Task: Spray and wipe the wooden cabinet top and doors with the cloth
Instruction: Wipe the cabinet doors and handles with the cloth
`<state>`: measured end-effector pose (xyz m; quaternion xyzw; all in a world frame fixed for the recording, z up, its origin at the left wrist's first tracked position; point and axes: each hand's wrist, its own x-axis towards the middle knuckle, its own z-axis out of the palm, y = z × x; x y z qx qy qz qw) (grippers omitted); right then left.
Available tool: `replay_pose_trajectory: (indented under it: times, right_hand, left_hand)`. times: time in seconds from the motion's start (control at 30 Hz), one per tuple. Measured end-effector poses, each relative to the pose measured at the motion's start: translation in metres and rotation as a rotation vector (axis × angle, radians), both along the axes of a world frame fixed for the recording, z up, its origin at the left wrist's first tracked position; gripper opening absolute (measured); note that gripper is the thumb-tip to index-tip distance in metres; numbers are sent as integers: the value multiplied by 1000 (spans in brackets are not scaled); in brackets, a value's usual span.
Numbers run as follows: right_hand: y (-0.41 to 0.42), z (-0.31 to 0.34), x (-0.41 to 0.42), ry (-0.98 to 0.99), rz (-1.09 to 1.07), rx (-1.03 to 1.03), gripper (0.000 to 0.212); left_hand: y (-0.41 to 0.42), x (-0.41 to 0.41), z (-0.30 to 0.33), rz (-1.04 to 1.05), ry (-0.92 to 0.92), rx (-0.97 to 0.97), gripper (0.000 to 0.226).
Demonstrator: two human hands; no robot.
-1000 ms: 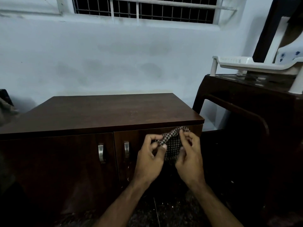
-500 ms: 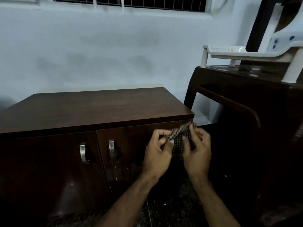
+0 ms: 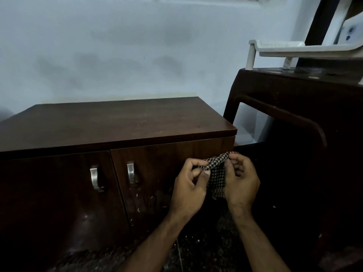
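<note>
Cloth (image 3: pixel 217 173): checked, small, held in the air at about 5 o'clock in your view, just in front of the right door's upper right corner; whether it touches the wood, you cannot tell.
Left hand (image 3: pixel 189 185): your thumb and curled fingers (image 3: pixel 198 166) pinch the cloth's left top edge.
Right hand (image 3: pixel 241 183): your fingers are clamped on the right top edge, the cloth hanging between both hands.
Cabinet top (image 3: pixel 117 122): at 10 o'clock, bare and open for long strokes; front and right edges drop off sharply.
Right door (image 3: pixel 167 163): pale flecks low down, near the handle (image 3: pixel 131 172).
Risk: a thin pinch could let the cloth slip to the floor (image 3: pixel 196 250); no spray bottle is in view, so a dry wipe may only smear.
Room: dark furniture (image 3: pixel 294 124) at 3 o'clock crowds your right elbow.
</note>
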<state>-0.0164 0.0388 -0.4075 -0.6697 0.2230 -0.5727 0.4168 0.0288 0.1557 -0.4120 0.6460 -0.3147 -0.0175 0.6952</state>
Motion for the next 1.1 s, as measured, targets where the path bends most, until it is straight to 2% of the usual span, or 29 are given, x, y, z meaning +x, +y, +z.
replay_pose_trajectory:
  times: [0.23, 0.3, 0.37, 0.43, 0.5, 0.63, 0.73, 0.77, 0.83, 0.93, 1.0, 1.1]
  right_hand:
    - [7, -82, -4, 221, 87, 261, 27]
    - [7, -105, -9, 323, 117, 407, 26]
    - [7, -108, -12, 312, 175, 590, 22]
    - [4, -90, -13, 236, 205, 698, 15]
    - [-1, -57, -10, 111, 259, 715, 6]
    - [3, -20, -3, -32, 253, 552, 15]
    - [13, -42, -2, -20, 202, 544, 19]
    - [17, -55, -5, 12, 189, 578, 19]
    - [21, -80, -8, 93, 201, 720, 19]
    - [19, -92, -8, 167, 288, 945, 16]
    - [16, -84, -8, 152, 279, 969, 15]
    - [18, -82, -6, 63, 251, 986, 16]
  left_hand:
    - [11, -4, -68, 33, 18, 226, 12]
    - [15, -7, -84, 22, 48, 324, 15]
    - [17, -12, -92, 6, 79, 403, 19]
    - [17, -16, -82, -25, 71, 387, 21]
    - [14, -16, -56, -41, 15, 299, 21]
    - [16, -11, -22, -47, -53, 149, 16]
    - [22, -11, -32, -80, -27, 144, 3]
    - [24, -11, -42, -83, 0, 166, 10]
    - [27, -11, -66, -63, 41, 255, 24]
    - [25, -10, -96, 23, 99, 347, 13]
    - [23, -10, -102, 75, 121, 327, 9]
    - [19, -6, -106, 108, 160, 259, 16]
